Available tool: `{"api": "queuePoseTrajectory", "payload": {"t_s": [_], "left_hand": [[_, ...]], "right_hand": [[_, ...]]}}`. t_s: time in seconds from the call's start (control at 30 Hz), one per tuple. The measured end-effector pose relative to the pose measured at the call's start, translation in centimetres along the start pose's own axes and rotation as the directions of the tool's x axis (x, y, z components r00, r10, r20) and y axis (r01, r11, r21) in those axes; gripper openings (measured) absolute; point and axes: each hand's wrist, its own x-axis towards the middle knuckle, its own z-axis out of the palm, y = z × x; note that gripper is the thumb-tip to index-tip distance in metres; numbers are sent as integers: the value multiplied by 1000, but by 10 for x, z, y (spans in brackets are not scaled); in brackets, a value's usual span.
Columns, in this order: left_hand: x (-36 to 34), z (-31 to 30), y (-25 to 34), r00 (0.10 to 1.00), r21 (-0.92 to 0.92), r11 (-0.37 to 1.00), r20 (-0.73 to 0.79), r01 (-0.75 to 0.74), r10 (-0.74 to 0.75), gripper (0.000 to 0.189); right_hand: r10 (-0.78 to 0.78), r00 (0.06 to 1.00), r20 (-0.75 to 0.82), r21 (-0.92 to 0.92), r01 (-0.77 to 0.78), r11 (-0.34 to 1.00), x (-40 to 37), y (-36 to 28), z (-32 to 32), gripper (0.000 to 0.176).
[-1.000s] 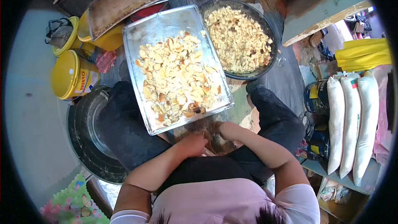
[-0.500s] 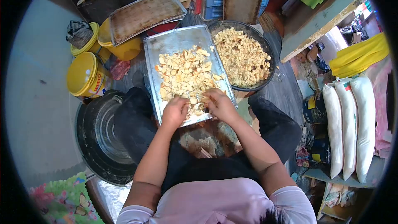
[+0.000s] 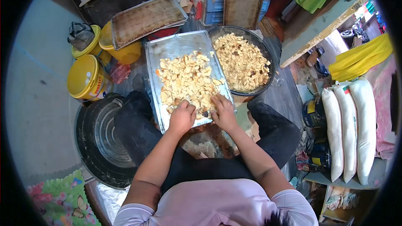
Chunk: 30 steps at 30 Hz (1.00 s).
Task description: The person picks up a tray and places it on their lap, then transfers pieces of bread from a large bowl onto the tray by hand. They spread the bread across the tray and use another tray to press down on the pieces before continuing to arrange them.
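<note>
A metal baking tray (image 3: 176, 48) lies tilted slightly between my legs, bearing a spread of pale torn bread pieces (image 3: 186, 79) with some brown crusts. At its near edge my left hand (image 3: 182, 116) rests among the pieces with its fingers curled in; what they hold, if anything, is hidden. My right hand (image 3: 223, 113) is at the near right corner, fingers stretched forward over the pieces and touching them. Just beyond the tray's right side, a round dark basin (image 3: 272, 65) is heaped with similar bread pieces (image 3: 240, 62).
An empty black tub (image 3: 94, 142) is at my left. Yellow buckets (image 3: 81, 77) stand behind it, with stacked baking trays (image 3: 148, 19) on top of one. Another tray (image 3: 243, 8) leans against blue drawers (image 3: 215, 4). Long white sacks (image 3: 347, 129) stand at the right.
My left hand has moved a little right and its fingers look more curled. My right hand has shifted slightly right and down, fingers now pointing forward. The bread pieces sit slightly rearranged.
</note>
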Motion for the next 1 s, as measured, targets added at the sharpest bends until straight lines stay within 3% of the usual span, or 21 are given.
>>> {"api": "queuePoseTrajectory", "payload": {"t_s": [0.07,0.23,0.37,0.53,0.63,0.7,0.77,1.0], "left_hand": [[0,-1,-1,1000,-33,999,-15,11,-12,15],[3,-17,-15,983,-124,989,-174,-83,60,15],[7,-49,-25,975,-40,998,-220,-52,42,21],[-2,-59,-38,992,18,1000,-123,8,-6,27],[-16,-48,-33,996,85,996,-82,-21,27,31],[-22,-36,-26,997,30,997,36,-65,64,38],[-24,-19,-16,980,234,953,102,-192,172,51],[-18,19,-12,967,377,901,213,-214,141,68]], "right_hand": [[-17,998,63,-4,17,1000,-1,4,1,50],[16,1000,3,121,-16,993,27,15,-8,48],[64,997,-38,165,-57,985,64,39,-9,46],[47,995,86,33,-50,998,69,47,2,46],[94,985,147,136,-114,984,51,41,0,46],[102,982,161,108,-120,987,37,34,0,50],[119,982,144,54,-128,990,25,26,0,53],[165,977,138,-20,-164,986,10,17,6,59]]}}
